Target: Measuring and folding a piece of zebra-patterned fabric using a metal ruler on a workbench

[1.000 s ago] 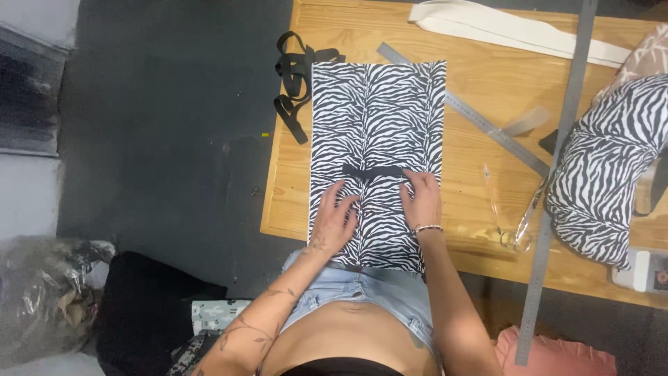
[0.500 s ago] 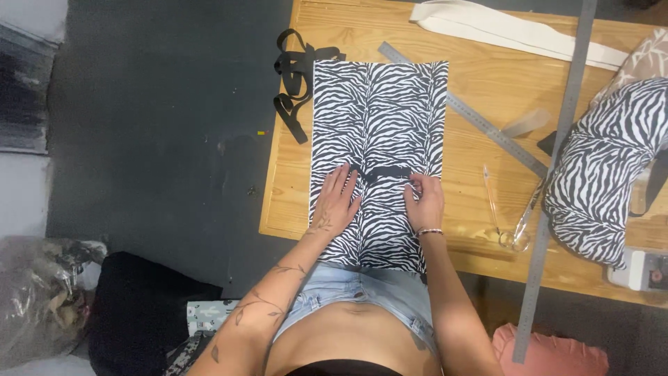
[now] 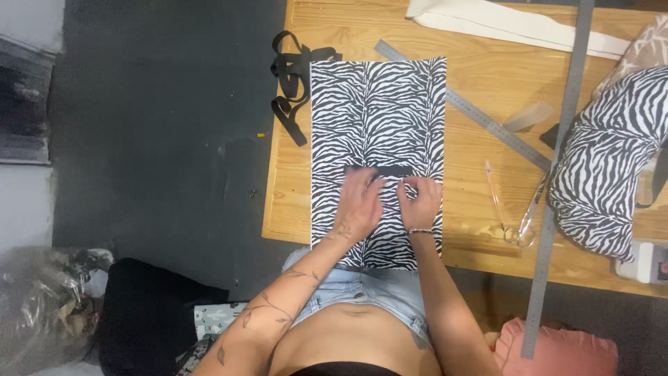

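Hands lie on a long rectangular panel of zebra-striped black-and-white fabric [image 3: 377, 118] near the wooden tabletop's [image 3: 473, 150] front-left corner: left hand [image 3: 358, 205] spread, flattening it, right hand [image 3: 419, 202] pinching the short black strap piece [image 3: 387, 170] across it, apparently to keep it placed.

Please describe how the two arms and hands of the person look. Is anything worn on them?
Both arms are bare, with no sleeves or gloves. The left arm carries dark line tattoos like leafy vines, and a small tattoo marks the back of the left hand. The right hand has a thin light bracelet at its wrist.
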